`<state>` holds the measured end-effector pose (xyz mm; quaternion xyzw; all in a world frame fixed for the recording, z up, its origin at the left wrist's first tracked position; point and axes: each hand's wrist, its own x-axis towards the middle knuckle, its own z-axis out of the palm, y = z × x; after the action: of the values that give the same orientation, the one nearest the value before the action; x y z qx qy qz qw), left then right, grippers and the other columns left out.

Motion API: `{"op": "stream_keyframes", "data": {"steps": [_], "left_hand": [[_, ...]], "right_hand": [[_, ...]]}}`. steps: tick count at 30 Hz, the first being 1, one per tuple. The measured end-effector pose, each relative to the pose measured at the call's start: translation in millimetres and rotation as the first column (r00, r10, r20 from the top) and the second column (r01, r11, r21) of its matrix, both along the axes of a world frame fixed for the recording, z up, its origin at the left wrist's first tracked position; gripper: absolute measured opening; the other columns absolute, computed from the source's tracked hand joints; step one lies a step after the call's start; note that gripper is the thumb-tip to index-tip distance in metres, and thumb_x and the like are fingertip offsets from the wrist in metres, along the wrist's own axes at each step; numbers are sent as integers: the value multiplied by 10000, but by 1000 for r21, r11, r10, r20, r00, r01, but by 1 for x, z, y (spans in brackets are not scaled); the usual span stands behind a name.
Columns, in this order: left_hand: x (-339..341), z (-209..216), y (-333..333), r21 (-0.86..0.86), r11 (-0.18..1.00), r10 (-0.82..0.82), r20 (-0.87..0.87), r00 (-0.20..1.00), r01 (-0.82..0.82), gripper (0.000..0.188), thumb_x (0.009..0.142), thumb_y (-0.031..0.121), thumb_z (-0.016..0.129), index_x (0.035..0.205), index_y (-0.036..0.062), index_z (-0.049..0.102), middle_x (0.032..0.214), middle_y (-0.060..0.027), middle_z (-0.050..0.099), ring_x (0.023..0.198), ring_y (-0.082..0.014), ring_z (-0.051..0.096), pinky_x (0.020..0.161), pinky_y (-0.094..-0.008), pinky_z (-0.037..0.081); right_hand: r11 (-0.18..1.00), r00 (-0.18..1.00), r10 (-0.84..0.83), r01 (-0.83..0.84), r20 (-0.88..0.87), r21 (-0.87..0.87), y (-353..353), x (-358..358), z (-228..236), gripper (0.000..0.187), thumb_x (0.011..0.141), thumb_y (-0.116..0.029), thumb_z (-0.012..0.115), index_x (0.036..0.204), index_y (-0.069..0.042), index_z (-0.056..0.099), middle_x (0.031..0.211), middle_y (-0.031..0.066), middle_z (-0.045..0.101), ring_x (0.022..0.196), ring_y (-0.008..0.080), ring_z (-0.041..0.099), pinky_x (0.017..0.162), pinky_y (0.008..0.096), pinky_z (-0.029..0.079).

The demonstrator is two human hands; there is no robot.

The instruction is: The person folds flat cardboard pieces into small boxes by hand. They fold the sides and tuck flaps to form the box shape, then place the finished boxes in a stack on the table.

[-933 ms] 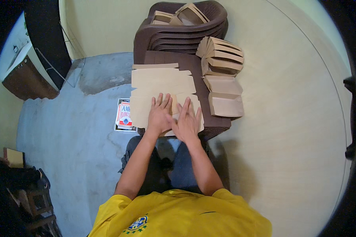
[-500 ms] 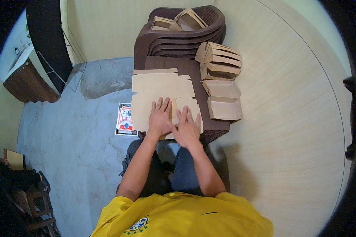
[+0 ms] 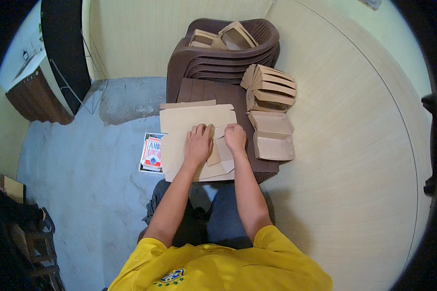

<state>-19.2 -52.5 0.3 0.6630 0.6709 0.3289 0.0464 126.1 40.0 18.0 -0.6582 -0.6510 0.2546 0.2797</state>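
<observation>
A flat brown cardboard box blank (image 3: 175, 138) lies on a brown slatted plastic surface (image 3: 199, 89) in front of me. My left hand (image 3: 197, 144) rests palm down near its middle, open, with the fingers slightly bent. At the right side, my right hand (image 3: 235, 139) is closed on a side flap (image 3: 224, 153) of the blank, which is folded up and inward. What its fingertips do under the knuckles is hidden. Another strip of cardboard (image 3: 187, 104) sticks out beyond the blank's far edge.
Folded cardboard boxes (image 3: 273, 138) stand along the right, beside several nested ones (image 3: 272, 87). More boxes (image 3: 235, 38) sit in a stack of brown plastic chairs (image 3: 213, 56) at the back. On the floor at left is a white box (image 3: 142, 165) holding a red-and-white pack. A wall curves along the right.
My right hand has gone from lying flat on the blank to gripping its right flap, which has come up and folded inward. My left hand stays on the blank, fingers more bent.
</observation>
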Motion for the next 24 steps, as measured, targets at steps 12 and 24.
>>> {"op": "stream_keyframes", "data": {"steps": [12, 24], "left_hand": [[-13, -5, 1, 32, 998, -59, 209, 976, 53, 426, 936, 172, 708, 1338, 34, 723, 1398, -198, 622, 1286, -413, 585, 1114, -480, 496], [-14, -13, 1, 111, 992, -77, 158, 984, 59, 309, 970, 155, 652, 1195, -18, 772, 1322, -205, 707, 1280, -389, 620, 1130, -467, 482]], "right_hand": [[938, 930, 278, -317, 241, 139, -71, -23, 3, 644, 1029, -264, 564, 1601, 6, 444, 1421, 155, 695, 1357, 362, 570, 1168, 544, 387], [952, 882, 272, -304, 385, 22, -47, -29, -6, 922, 1088, -435, 490, 1709, 54, 16, 1613, 103, 578, 1621, 350, 328, 1309, 647, 125]]}}
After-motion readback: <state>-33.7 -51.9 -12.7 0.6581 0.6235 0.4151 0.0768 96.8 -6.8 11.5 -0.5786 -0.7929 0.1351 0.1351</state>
